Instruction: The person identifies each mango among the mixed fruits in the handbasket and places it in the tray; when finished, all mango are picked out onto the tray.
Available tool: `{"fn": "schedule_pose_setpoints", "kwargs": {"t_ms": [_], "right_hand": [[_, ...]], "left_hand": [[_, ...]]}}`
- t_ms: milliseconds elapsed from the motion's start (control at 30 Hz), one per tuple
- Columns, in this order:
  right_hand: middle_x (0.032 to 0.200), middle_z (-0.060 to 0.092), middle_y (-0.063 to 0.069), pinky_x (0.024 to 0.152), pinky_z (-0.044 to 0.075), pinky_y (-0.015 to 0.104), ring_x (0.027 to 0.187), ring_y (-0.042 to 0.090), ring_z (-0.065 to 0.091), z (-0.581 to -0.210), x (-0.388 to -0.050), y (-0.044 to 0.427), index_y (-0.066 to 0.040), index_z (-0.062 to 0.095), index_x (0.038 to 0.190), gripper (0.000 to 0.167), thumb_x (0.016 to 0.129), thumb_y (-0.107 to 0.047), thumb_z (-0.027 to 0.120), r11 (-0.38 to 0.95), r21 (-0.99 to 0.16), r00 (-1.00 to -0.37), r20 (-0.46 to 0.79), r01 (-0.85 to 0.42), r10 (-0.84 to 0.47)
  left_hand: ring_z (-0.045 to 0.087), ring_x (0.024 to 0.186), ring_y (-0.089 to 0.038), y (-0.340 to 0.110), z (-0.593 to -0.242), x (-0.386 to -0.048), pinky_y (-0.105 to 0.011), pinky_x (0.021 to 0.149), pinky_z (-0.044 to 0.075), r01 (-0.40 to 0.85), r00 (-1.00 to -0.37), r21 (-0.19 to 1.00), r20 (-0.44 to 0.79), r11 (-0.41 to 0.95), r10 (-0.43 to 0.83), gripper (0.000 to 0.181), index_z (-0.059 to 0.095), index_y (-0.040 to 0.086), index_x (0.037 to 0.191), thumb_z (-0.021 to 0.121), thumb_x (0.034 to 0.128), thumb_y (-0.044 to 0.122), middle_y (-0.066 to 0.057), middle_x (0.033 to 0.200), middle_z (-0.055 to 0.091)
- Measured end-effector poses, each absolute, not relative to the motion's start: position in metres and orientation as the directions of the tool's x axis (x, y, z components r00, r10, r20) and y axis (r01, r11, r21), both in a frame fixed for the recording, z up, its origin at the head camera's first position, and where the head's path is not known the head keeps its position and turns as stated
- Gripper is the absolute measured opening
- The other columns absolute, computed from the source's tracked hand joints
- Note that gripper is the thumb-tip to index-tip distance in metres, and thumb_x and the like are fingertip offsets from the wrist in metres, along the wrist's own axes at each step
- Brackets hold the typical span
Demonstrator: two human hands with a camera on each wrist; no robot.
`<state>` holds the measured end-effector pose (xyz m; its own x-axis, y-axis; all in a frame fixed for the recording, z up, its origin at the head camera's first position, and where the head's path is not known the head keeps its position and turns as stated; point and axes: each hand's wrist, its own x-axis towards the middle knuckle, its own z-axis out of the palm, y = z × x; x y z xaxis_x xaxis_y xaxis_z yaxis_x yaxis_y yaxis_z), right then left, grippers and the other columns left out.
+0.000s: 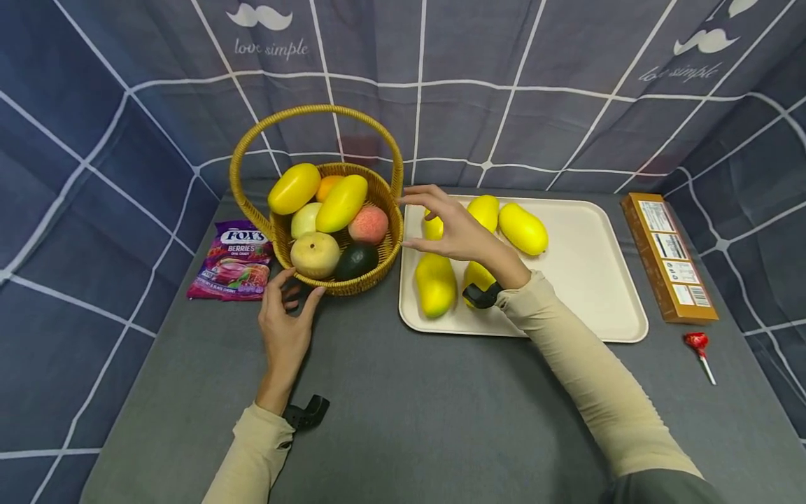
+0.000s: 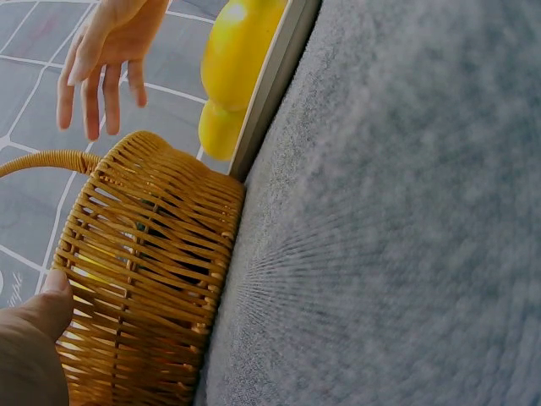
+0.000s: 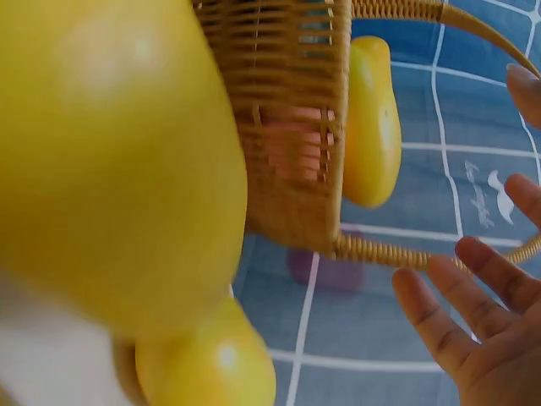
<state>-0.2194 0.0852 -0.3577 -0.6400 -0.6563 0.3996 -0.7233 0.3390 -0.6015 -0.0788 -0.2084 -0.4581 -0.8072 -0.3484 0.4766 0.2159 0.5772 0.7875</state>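
A wicker basket (image 1: 371, 283) with a tall handle holds two yellow mangoes (image 1: 342, 203), a peach (image 1: 368, 225), an avocado (image 1: 356, 262), a round pale yellow fruit (image 1: 315, 255), a greenish fruit and an orange one partly hidden. My left hand (image 1: 286, 318) grips the basket's front edge, its thumb (image 2: 56, 296) against the wicker in the left wrist view. Fingers spread and holding nothing, my right hand (image 1: 462, 234) hovers over the left part of a cream tray (image 1: 579, 280), beside the basket's right side. Several mangoes (image 1: 436, 285) lie on that tray, some partly covered by the hand and wrist.
Left of the basket lies a purple candy bag (image 1: 231, 262). A brown box (image 1: 669, 259) rests right of the tray, with a red lollipop (image 1: 697, 341) in front of it. A checked curtain (image 1: 466, 126) hangs behind the grey table (image 1: 403, 413).
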Motion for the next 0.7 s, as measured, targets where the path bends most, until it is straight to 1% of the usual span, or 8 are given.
{"fn": "schedule_pose_setpoints", "kwargs": {"t_ms": [167,300,400,467,533,600,633,700], "right_hand": [[0.144,0.044,0.013,0.09,0.05,0.04,0.127,0.021,0.046,-0.358,-0.222,0.059,-0.014,0.053,0.139,0.066,0.082,-0.033,0.08,0.351,-0.618,-0.646,0.351,-0.704,-0.678],[0.144,0.041,0.012,0.102,0.045,0.041,0.131,0.022,0.042,-0.358,-0.226,0.039,-0.014,0.05,0.141,0.069,0.082,-0.038,0.079,0.382,-0.625,-0.67,0.32,-0.681,-0.67],[0.145,0.04,0.013,0.105,0.043,0.039,0.131,0.024,0.043,-0.357,-0.23,0.026,-0.013,0.048,0.142,0.072,0.083,-0.039,0.078,0.416,-0.611,-0.685,0.303,-0.673,-0.663],[0.148,0.037,0.014,0.106,0.043,0.041,0.134,0.026,0.042,-0.356,-0.234,0.017,-0.014,0.046,0.144,0.074,0.082,-0.041,0.078,0.443,-0.603,-0.695,0.276,-0.663,-0.664],[0.152,0.032,0.016,0.105,0.044,0.043,0.135,0.029,0.043,-0.353,-0.238,0.009,-0.017,0.045,0.146,0.075,0.083,-0.043,0.077,0.478,-0.587,-0.704,0.24,-0.654,-0.669],[0.156,0.027,0.016,0.107,0.042,0.046,0.139,0.031,0.039,-0.351,-0.241,0.0,-0.02,0.042,0.148,0.077,0.083,-0.046,0.076,0.511,-0.566,-0.709,0.201,-0.647,-0.676],[0.158,0.024,0.016,0.109,0.04,0.047,0.142,0.031,0.036,-0.349,-0.243,-0.004,-0.022,0.041,0.149,0.078,0.083,-0.047,0.075,0.526,-0.554,-0.711,0.183,-0.645,-0.679],[0.16,0.021,0.015,0.108,0.041,0.049,0.142,0.033,0.035,-0.347,-0.245,-0.012,-0.024,0.039,0.15,0.08,0.083,-0.048,0.075,0.548,-0.531,-0.714,0.165,-0.646,-0.681]], "left_hand": [[0.065,0.103,-0.028,-0.209,-0.457,-0.079,-0.021,0.079,0.048,0.204,-0.81,0.789,0.469,0.579,-0.353,0.057,0.055,0.013,0.133,0.08,0.0828,0.024,-0.008,0.129,0.06],[0.065,0.103,-0.029,-0.209,-0.457,-0.08,-0.023,0.079,0.048,0.202,-0.813,0.79,0.465,0.579,-0.351,0.057,0.055,0.013,0.133,0.079,0.0829,0.024,-0.008,0.129,0.06],[0.065,0.104,-0.028,-0.209,-0.457,-0.08,-0.023,0.079,0.048,0.198,-0.816,0.789,0.461,0.581,-0.348,0.057,0.055,0.013,0.133,0.079,0.0831,0.025,-0.008,0.13,0.06],[0.065,0.104,-0.028,-0.208,-0.456,-0.08,-0.022,0.079,0.048,0.198,-0.816,0.789,0.461,0.582,-0.348,0.057,0.055,0.014,0.133,0.079,0.0833,0.025,-0.008,0.13,0.06],[0.065,0.104,-0.027,-0.208,-0.456,-0.08,-0.02,0.079,0.047,0.195,-0.817,0.787,0.461,0.585,-0.347,0.057,0.055,0.014,0.133,0.079,0.0834,0.025,-0.008,0.13,0.06],[0.065,0.104,-0.027,-0.208,-0.456,-0.079,-0.02,0.08,0.047,0.193,-0.818,0.786,0.459,0.588,-0.346,0.057,0.055,0.014,0.133,0.079,0.0834,0.025,-0.008,0.13,0.06],[0.065,0.104,-0.027,-0.207,-0.455,-0.079,-0.021,0.08,0.048,0.191,-0.818,0.785,0.459,0.589,-0.346,0.057,0.055,0.014,0.133,0.079,0.0834,0.025,-0.008,0.13,0.06],[0.065,0.104,-0.026,-0.207,-0.454,-0.079,-0.026,0.08,0.049,0.189,-0.82,0.786,0.456,0.589,-0.346,0.057,0.055,0.013,0.133,0.079,0.0832,0.025,-0.009,0.129,0.06]]}}
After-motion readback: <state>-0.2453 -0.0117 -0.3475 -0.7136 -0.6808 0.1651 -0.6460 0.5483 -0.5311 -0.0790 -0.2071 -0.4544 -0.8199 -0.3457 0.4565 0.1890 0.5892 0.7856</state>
